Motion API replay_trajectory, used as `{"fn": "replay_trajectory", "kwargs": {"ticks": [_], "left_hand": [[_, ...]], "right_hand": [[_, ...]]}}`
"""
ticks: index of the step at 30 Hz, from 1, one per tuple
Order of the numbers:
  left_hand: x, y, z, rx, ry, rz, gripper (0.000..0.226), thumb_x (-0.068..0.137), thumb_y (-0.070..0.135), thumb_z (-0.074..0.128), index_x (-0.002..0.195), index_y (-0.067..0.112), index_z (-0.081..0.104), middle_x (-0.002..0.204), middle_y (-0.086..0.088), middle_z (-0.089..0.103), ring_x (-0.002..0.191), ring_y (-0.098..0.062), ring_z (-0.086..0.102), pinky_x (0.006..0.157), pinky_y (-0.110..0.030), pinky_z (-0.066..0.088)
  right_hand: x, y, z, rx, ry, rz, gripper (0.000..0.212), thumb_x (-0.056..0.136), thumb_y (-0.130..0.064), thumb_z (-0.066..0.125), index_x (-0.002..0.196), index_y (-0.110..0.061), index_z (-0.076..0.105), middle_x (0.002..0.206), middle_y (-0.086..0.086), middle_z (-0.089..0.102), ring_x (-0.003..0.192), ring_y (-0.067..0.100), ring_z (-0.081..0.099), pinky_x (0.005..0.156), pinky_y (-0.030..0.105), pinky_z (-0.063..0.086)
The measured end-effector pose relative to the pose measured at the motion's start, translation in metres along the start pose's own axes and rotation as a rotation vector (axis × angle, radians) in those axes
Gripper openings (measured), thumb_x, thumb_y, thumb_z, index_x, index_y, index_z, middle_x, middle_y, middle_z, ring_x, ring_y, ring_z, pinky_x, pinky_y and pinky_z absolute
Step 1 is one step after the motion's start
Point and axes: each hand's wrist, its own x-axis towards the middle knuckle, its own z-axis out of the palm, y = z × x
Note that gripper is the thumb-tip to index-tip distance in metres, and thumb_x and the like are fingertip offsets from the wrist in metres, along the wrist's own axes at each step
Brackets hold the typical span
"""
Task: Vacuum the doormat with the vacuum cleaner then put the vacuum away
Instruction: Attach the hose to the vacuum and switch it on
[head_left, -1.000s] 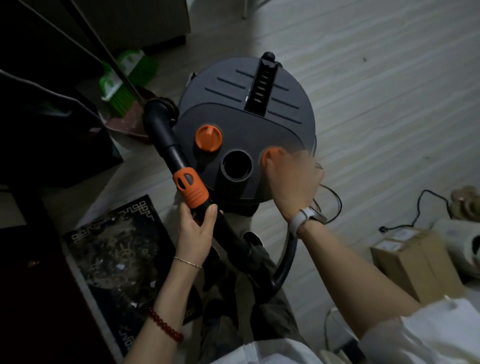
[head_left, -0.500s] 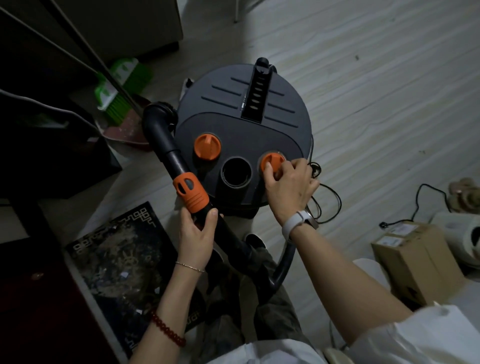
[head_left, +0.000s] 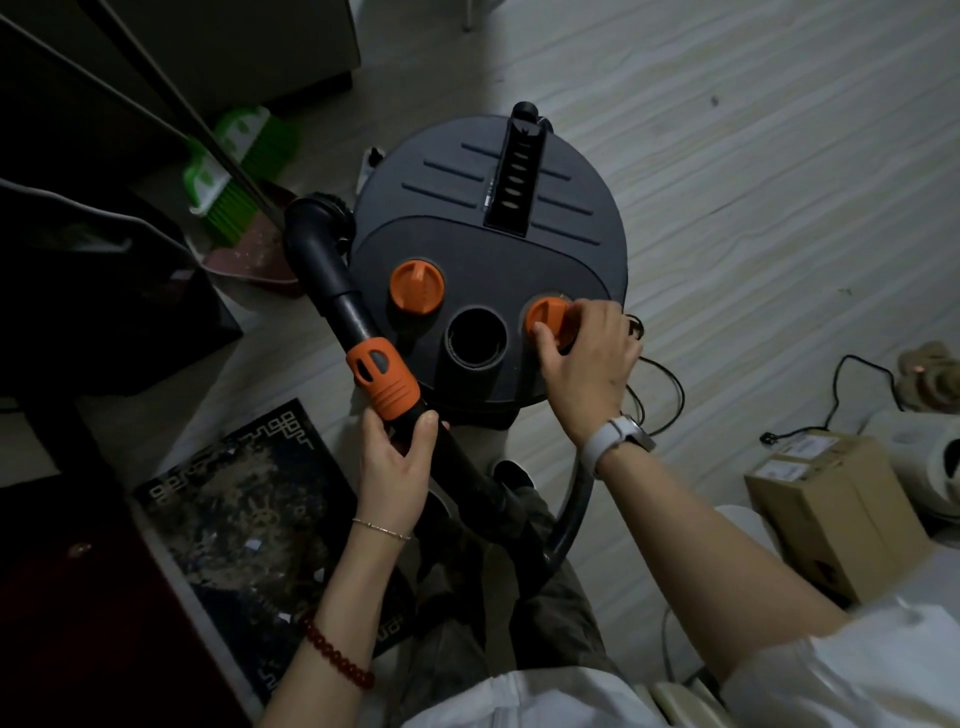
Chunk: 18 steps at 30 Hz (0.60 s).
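Note:
The round dark-grey vacuum cleaner (head_left: 488, 249) stands on the pale wood floor in front of me, seen from above. Its lid carries two orange knobs and an open black port (head_left: 477, 336) between them. My right hand (head_left: 587, 358) pinches the right orange knob (head_left: 548, 321) with thumb and fingers. My left hand (head_left: 397, 467) grips the black hose tube (head_left: 332, 270) just below its orange collar (head_left: 382, 376). The dark patterned doormat (head_left: 228, 525) lies at the lower left, dusty and speckled with bits.
A green brush and a reddish dustpan (head_left: 244, 156) lie behind the hose at the upper left. Dark furniture fills the left edge. A black power cord (head_left: 670, 384) trails right of the vacuum. A cardboard box (head_left: 836, 499) sits at the right.
My right hand reached the right orange knob and has closed its thumb and fingers on it. The left hand kept its hold on the hose. The view shifted slightly.

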Motion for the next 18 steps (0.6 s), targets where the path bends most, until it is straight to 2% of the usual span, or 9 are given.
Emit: {"fn": "replay_trajectory", "kwargs": {"ticks": [6, 10, 12, 15, 18], "left_hand": [[0.0, 0.001, 0.0, 0.008, -0.005, -0.009, 0.033, 0.066, 0.05, 0.062, 0.091, 0.032, 0.048, 0.093, 0.002, 0.059, 0.097, -0.033, 0.063, 0.091, -0.056, 0.048], [-0.001, 0.003, 0.0, -0.023, -0.005, -0.01, 0.033, 0.066, 0.046, 0.064, 0.092, 0.03, 0.049, 0.09, 0.005, 0.06, 0.095, -0.033, 0.064, 0.091, -0.056, 0.048], [-0.001, 0.003, -0.001, -0.031, -0.005, -0.006, 0.028, 0.071, 0.039, 0.064, 0.093, 0.03, 0.049, 0.086, 0.01, 0.063, 0.094, -0.032, 0.065, 0.091, -0.056, 0.048], [0.0, 0.003, -0.009, -0.023, -0.008, -0.003, 0.031, 0.069, 0.042, 0.064, 0.094, 0.03, 0.049, 0.082, 0.017, 0.067, 0.092, -0.03, 0.066, 0.09, -0.055, 0.049], [0.004, 0.001, -0.019, -0.005, -0.009, -0.001, 0.031, 0.069, 0.046, 0.063, 0.095, 0.034, 0.05, 0.088, 0.008, 0.064, 0.093, -0.03, 0.065, 0.089, -0.055, 0.049]], "right_hand": [[-0.003, -0.001, 0.002, -0.012, 0.0, -0.027, 0.028, 0.086, -0.025, 0.059, 0.103, -0.004, 0.054, 0.104, 0.013, 0.055, 0.102, 0.031, 0.05, 0.091, 0.039, 0.027], [-0.002, -0.01, -0.006, 0.029, 0.01, -0.021, 0.042, 0.083, -0.034, 0.061, 0.116, -0.011, 0.05, 0.112, 0.008, 0.052, 0.11, 0.024, 0.046, 0.094, 0.038, 0.026], [-0.002, -0.026, -0.005, 0.061, 0.054, -0.089, 0.044, 0.083, -0.037, 0.061, 0.117, -0.012, 0.051, 0.11, 0.008, 0.054, 0.106, 0.025, 0.048, 0.092, 0.039, 0.029], [0.001, -0.056, 0.009, 0.023, 0.062, -0.308, 0.033, 0.082, -0.04, 0.048, 0.098, -0.012, 0.058, 0.093, 0.006, 0.059, 0.088, 0.027, 0.056, 0.079, 0.036, 0.032], [0.012, -0.076, 0.023, -0.091, -0.007, -0.413, 0.035, 0.085, -0.046, 0.044, 0.082, -0.013, 0.057, 0.081, 0.005, 0.058, 0.081, 0.028, 0.053, 0.073, 0.035, 0.026]]}}
